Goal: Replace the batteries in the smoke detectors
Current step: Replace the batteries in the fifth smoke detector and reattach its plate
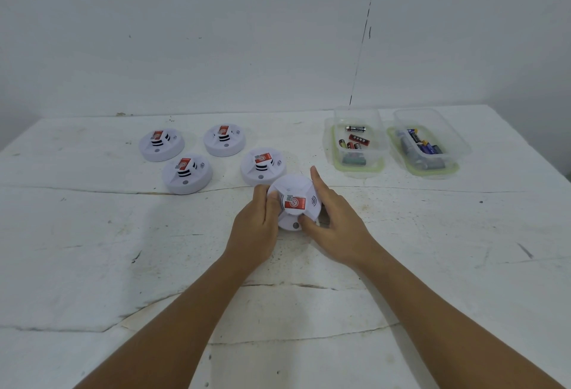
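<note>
Hands are being kept on the nearest smoke detector [295, 203], which is lying flat on the worktop [92, 249] with its red label turned up. Being round, it has no clear long axis. The left hand [258, 228] is curled on its left rim; the right hand [332, 221] is gripping the right rim, thumb in front. Four other detectors [187, 174] are lying behind. Batteries inside two clear boxes [355, 141] are hard to make out.
</note>
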Demonstrator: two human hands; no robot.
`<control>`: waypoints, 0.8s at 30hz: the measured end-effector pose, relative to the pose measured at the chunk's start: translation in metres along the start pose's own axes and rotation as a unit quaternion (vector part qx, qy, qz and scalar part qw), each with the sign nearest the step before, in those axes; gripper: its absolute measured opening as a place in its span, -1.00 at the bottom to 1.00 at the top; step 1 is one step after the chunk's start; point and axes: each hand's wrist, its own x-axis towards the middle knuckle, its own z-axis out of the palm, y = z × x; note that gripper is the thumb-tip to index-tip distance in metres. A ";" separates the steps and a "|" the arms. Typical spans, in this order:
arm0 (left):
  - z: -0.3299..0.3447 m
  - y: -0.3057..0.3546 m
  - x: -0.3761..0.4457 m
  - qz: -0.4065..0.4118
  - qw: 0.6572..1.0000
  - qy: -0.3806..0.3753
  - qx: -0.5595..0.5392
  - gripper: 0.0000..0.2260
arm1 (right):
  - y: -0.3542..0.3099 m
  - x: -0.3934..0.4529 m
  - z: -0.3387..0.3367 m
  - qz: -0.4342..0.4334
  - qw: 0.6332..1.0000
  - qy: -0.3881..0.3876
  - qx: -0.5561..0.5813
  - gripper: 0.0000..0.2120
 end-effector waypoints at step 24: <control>0.001 -0.001 0.001 -0.003 1.000 0.000 0.014 -0.75 | 0.002 0.000 0.000 -0.003 1.000 -0.005 0.008 -0.11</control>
